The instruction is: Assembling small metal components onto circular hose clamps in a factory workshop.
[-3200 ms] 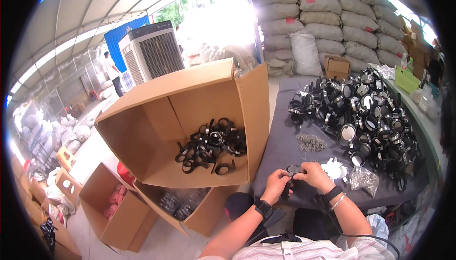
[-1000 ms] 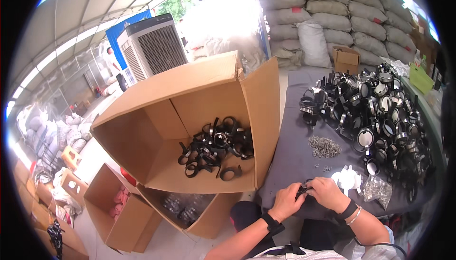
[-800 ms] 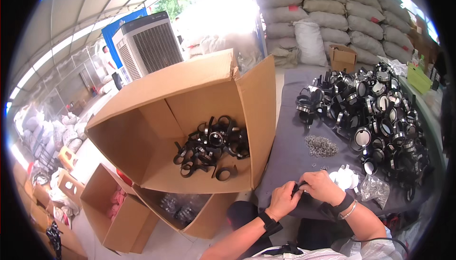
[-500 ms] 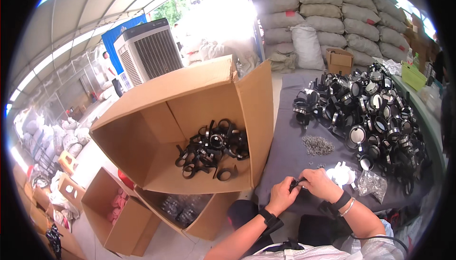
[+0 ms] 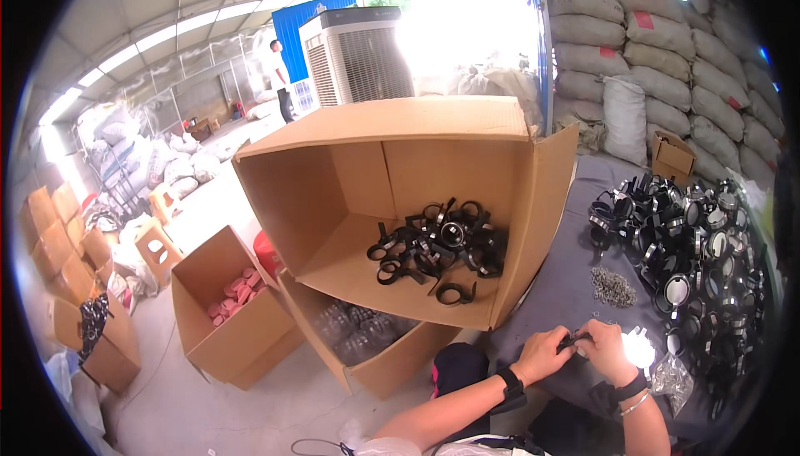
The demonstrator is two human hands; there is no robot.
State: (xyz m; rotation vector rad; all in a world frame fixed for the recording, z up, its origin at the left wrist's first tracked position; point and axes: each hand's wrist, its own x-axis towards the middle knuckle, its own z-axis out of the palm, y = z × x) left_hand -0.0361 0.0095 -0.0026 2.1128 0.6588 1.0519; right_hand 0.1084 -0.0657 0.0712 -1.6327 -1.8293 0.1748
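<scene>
Two hands, the left hand (image 5: 542, 357) and the right hand (image 5: 607, 351), pinch one small black piece (image 5: 570, 342) between them above the tabletop (image 5: 573, 260); the view has swung leftward but the pinch is unchanged, so the handling seems unbroken. One pile of small metal bits (image 5: 612, 288), one clear bag (image 5: 672, 383) and one heap of black-and-silver parts (image 5: 692, 248), too many to count, lie on it; one large carton (image 5: 546, 222) at left holds tangled black rings (image 5: 440, 251).
</scene>
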